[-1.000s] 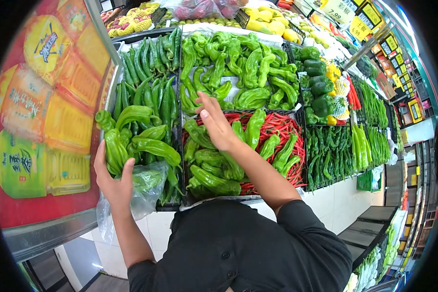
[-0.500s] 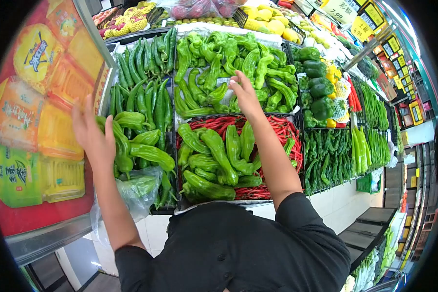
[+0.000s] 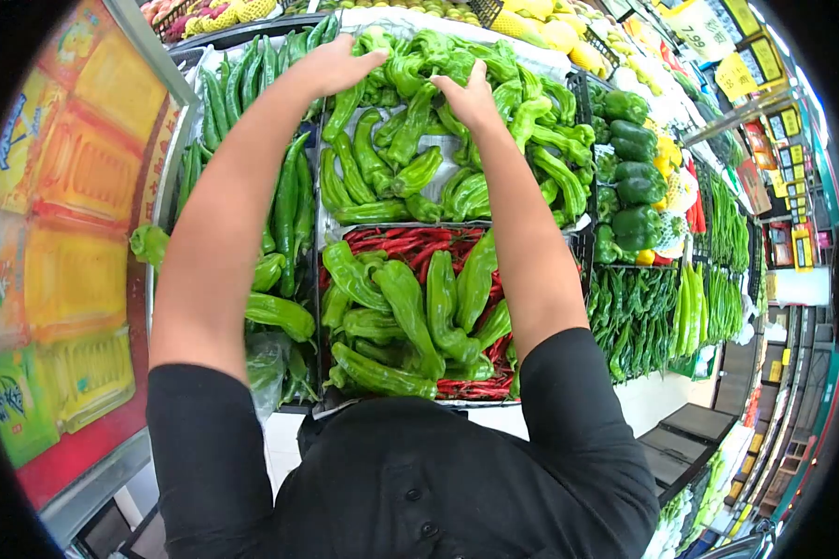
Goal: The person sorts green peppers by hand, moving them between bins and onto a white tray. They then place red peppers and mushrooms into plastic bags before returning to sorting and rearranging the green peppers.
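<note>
Both my arms reach out over a produce display. My left hand [image 3: 338, 63] rests with spread fingers on the wrinkled light green peppers [image 3: 410, 140] in the far crate. My right hand [image 3: 468, 96] lies on the same pile a little to the right, fingers curled into the peppers; whether it grips one I cannot tell. Below my arms a nearer crate holds large green peppers [image 3: 410, 307] on top of thin red chillies [image 3: 410, 240]. A clear plastic bag [image 3: 264, 368] with a few peppers lies at the near left crate edge, under my left arm.
Long dark green peppers [image 3: 289, 196] fill the left crate. Dark bell peppers [image 3: 636, 186] and thin green chillies [image 3: 639, 307] lie to the right, yellow fruit [image 3: 550, 28] behind. A red and yellow poster panel [image 3: 65, 233] stands at the left. Price signs [image 3: 704, 33] hang at upper right.
My left hand left the plastic bag and peppers at the near left and rose to the far crate. My right hand moved farther back onto the same pile.
</note>
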Demonstrator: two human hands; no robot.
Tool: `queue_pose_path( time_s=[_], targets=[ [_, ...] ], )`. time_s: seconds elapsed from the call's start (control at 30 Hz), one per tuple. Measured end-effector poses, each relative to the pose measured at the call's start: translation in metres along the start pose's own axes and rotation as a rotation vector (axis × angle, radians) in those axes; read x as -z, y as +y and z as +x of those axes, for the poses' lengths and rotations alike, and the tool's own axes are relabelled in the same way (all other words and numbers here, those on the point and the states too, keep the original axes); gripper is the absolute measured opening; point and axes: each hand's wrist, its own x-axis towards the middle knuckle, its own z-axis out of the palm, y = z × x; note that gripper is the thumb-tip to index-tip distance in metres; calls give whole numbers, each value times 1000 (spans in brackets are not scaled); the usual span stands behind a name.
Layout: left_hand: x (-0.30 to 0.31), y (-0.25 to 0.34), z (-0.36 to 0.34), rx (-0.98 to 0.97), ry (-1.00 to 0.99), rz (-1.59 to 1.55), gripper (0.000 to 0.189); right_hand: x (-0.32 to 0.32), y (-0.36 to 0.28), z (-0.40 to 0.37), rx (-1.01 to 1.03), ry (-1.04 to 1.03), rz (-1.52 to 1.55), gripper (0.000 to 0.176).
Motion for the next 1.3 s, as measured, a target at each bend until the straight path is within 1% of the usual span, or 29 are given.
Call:
queue_pose_path(
  time_s=[0.03, 0.1, 0.17, 0.27, 0.33, 0.37, 0.4, 0.43, 0.5, 0.53, 0.57, 0.6, 0.63, 0.73, 0.77, 0.87, 0.9, 1.0, 1.03, 1.13, 1.17, 1.2, 1.27, 1.3],
  targets=[
    [-14, -2, 20, 13, -3, 57, 91, -2, -2, 2, -16, -3, -11, 121],
    [-34, 11, 39, 100, 13, 60, 90, -3, -7, 5, -72, -5, -30, 125],
    [-47, 13, 59, 173, 3, 63, 90, -8, -3, 15, -118, 2, 13, 127],
    [-54, 18, 70, 279, -12, 123, 87, -16, 11, 35, -179, 9, 87, 129],
    [-57, 18, 83, 309, -40, 156, 84, -19, 7, 41, -195, 18, 137, 129],
    [-60, 18, 87, 322, -52, 192, 84, -17, 5, 42, -196, -14, 187, 130],
    [-58, 22, 87, 333, -63, 229, 83, -16, 0, 39, -211, -21, 141, 130],
    [-56, 24, 85, 305, -121, 248, 83, -15, -7, 38, -220, -23, 96, 129],
    [-65, 26, 73, 256, -9, 300, 71, -22, -7, 39, -220, -12, 64, 130],
    [-69, 26, 65, 223, 53, 334, 65, -29, -1, 40, -205, 15, 80, 127],
    [-70, 26, 59, 189, 49, 339, 61, -34, 4, 42, -194, 27, 75, 124],
    [-71, 26, 51, 146, 105, 289, 57, -36, 0, 39, -183, 35, 71, 121],
    [-68, 25, 47, 139, 85, 271, 57, -37, -3, 34, -161, 34, 181, 113],
    [-67, 24, 37, 68, 66, 219, 59, -32, -6, 23, -148, -19, 214, 111],
    [-68, 23, 33, 42, 70, 201, 60, -30, -5, 16, -141, -33, 263, 105],
    [-63, 30, 17, -82, 113, 146, 58, -16, -11, -16, -55, -215, 751, 100],
    [-62, 24, 20, -144, 130, 74, 62, -8, -14, -19, -97, -252, 764, 97],
    [-63, -13, 51, -196, 137, -323, 69, 1, -27, -28, -141, -285, 695, 100],
    [-64, -18, 52, -155, 162, -305, 82, -1, -24, -26, -181, -277, 651, 102],
    [-73, -6, 49, 132, 199, -180, 96, -3, -22, -22, -161, -324, 660, 103],
    [-70, -9, 54, 203, 180, -242, 107, -9, 0, -7, -152, -353, 712, 100],
    [-70, -16, 59, 216, 224, -309, 108, -8, -2, -8, -167, -328, 730, 98],
    [-77, -19, 73, 251, 172, -274, 111, -4, -8, -7, -193, -275, 764, 96],
    [-71, -20, 78, 248, 83, -268, 112, -2, -14, -8, -184, -268, 785, 92]
  ],
)
